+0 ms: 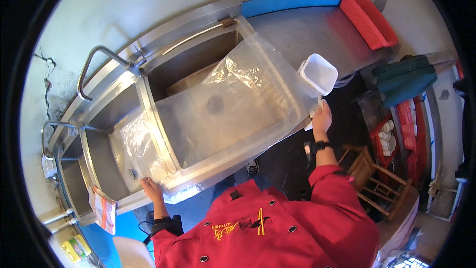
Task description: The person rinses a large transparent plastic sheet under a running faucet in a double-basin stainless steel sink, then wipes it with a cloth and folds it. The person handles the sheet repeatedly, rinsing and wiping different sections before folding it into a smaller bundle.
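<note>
A large clear plastic sheet or bag (238,108) is stretched across a stainless steel sink, its right end reaching past the basin. My left hand (151,190) pinches its near left edge over the sink's front rim. At the right end, my right hand (322,118) grips the edge of the plastic; what else lies under those fingers is hard to make out. Just beyond that hand, white square plastic tubs (319,74), seemingly nested, sit with the mouth tilted toward me. Through the plastic, the round drain (216,104) of the right basin shows.
Two curved faucets (102,50) rise at the back left. A red plastic basket (368,20) is on the steel counter (297,29). A printed packet (103,208) hangs over the front rim. To the right are a wooden stool (375,178) and red crates of white crockery (386,141).
</note>
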Available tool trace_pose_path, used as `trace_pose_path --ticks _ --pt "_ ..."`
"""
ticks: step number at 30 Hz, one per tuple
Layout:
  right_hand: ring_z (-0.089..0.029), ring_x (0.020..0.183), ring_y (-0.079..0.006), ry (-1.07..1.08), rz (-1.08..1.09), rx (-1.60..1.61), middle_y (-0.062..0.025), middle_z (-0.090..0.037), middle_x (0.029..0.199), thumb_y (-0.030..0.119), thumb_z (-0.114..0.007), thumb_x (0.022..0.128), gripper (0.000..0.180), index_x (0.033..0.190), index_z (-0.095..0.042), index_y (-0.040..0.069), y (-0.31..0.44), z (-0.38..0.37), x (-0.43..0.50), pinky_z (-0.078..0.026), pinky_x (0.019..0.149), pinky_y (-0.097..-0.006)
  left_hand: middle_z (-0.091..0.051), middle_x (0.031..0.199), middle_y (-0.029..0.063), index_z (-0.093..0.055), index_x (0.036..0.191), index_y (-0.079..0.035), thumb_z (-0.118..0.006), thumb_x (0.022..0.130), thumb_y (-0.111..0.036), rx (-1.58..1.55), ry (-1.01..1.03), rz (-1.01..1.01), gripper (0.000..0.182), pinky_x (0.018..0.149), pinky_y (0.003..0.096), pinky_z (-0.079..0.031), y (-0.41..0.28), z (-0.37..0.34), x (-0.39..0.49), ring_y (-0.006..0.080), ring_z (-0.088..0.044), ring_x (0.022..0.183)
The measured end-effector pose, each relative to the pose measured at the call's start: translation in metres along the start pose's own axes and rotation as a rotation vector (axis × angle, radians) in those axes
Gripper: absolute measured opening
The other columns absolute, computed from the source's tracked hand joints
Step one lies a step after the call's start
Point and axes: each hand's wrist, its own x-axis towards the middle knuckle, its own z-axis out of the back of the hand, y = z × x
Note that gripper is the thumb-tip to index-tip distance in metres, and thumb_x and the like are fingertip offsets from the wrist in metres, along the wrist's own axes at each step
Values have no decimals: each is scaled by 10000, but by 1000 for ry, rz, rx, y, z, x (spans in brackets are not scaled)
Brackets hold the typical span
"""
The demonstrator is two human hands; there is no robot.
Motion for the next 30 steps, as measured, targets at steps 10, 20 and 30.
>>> trace_pose_path --ticks 10,20,30 --pt "-575 1008 -364 503 382 -260 -153 -643 1044 87 -550 873 238 1098 -610 37 70 3 -73 -476 868 -450 -570 1202 291 -374 1386 -16 -572 931 -320 181 -56 258 582 938 465 -440 -8 -2 -6 405 -578 1083" --pt "-629 1073 -328 1190 238 561 -198 -646 1156 252 -565 956 376 1265 -571 39 145 8 -146 -487 903 -369 -309 1502 205 -402 1445 -186 -690 777 -548 -161 498 -666 813 1117 622 -172 -216 -61 -86 433 -268 1391" --pt "-190 1433 -406 716 731 -355 -228 -261 1536 493 -454 949 705 1456 -342 16 107 -35 -111 -116 1145 -572 -324 1515 104 -369 1454 -201 -742 680 -524 214 592 -711 918 1104 591 -243 -202 -89 -111 384 -289 1393"
